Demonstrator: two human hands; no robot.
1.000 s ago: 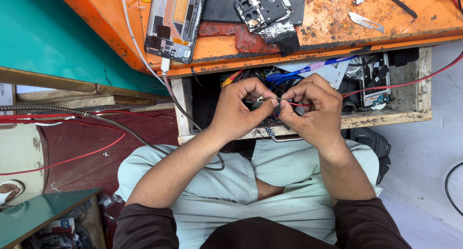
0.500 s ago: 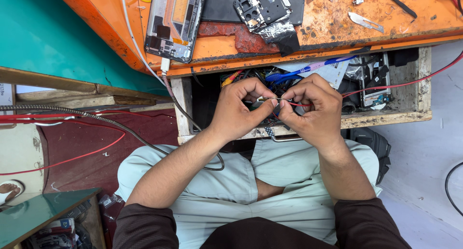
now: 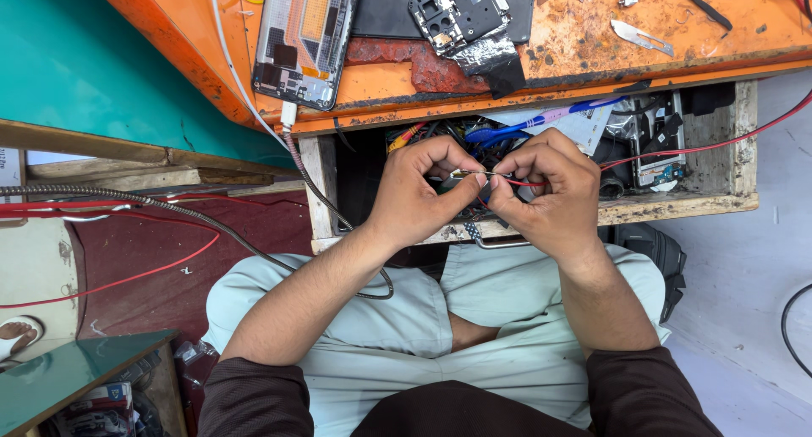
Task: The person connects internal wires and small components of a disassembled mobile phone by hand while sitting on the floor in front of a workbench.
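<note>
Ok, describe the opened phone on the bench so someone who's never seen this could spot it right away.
Start at the orange workbench along the top of the view and go to its left end. The opened phone lies there flat, back cover off, above the open drawer. Unlike the small black frame piece beside it, it is a long full-length rectangle showing an orange panel and circuit parts.

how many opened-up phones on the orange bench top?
2. One long opened phone lies at the bench's left, circuit side up. A smaller dark phone frame sits to its right on a black mat. The cluttered drawer may hide more.
</note>
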